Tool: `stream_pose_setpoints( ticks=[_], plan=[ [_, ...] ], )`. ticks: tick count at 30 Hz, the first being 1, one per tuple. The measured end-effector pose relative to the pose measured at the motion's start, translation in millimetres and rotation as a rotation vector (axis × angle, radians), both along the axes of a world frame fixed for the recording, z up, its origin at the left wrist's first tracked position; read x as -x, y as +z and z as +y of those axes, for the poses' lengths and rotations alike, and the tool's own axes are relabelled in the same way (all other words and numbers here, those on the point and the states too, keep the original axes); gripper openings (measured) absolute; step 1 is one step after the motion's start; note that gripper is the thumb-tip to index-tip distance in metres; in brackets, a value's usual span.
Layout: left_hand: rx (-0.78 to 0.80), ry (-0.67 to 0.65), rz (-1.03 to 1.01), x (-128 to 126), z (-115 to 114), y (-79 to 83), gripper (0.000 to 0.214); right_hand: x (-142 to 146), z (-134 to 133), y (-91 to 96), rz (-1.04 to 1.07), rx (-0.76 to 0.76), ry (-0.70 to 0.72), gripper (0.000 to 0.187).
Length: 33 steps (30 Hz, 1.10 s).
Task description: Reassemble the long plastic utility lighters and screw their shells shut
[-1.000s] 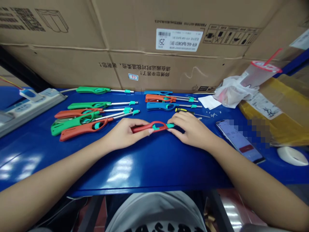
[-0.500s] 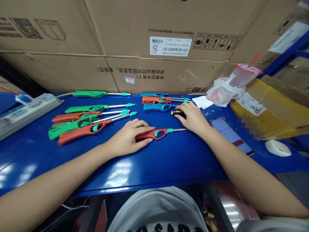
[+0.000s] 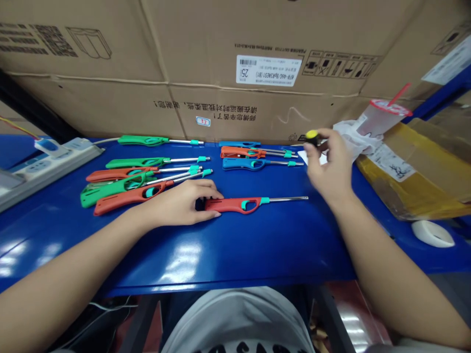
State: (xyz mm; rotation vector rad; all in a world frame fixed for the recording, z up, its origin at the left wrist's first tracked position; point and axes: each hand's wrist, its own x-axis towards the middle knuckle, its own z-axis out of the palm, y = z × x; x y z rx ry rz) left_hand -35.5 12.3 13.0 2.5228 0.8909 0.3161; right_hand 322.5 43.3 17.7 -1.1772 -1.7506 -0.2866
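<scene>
My left hand (image 3: pixel 182 202) grips the butt end of a red long-necked gas lighter (image 3: pixel 230 205) lying flat, its metal tube pointing right. Raised above the table to the right, my right hand (image 3: pixel 333 169) is closed round a screwdriver (image 3: pixel 312 137) with a black and yellow handle; the shaft cannot be made out. Several green and red-orange lighters lie left of centre, among them a green lighter (image 3: pixel 110 191) and an orange lighter (image 3: pixel 128 199) by my left wrist. Behind the held lighter are a blue lighter (image 3: pixel 245 164) and an orange lighter (image 3: pixel 241 152), with another blue one at the back.
A large cardboard box (image 3: pixel 206 44) stands along the back of the blue table (image 3: pixel 265 255). At the left lies a white power strip (image 3: pixel 55 159). To the right are a lidded drink cup (image 3: pixel 382 117), a yellow-taped package (image 3: pixel 415 171) and a white rounded object (image 3: pixel 433 234).
My right hand has lifted up and right with the screwdriver, away from the lighter's tube and the blue lighter. My left hand has shifted slightly left, still on the red lighter.
</scene>
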Motion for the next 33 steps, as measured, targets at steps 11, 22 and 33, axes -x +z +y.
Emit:
stream_pose_setpoints(
  ticks=[11,22,33],
  plan=[
    [-0.085,0.015,-0.127,-12,-4,-16.5,0.034,-33,25,-8.1,0.283,0.009,-0.073,0.029],
    [-0.042,0.005,-0.163,-14,-5,-17.6,0.037,-33,23,-11.8,0.194,0.099,-0.146,0.026],
    [0.042,0.013,-0.279,-33,-20,-26.1,0.038,43,-27,31.8,0.811,0.1,0.497,0.027]
  ],
)
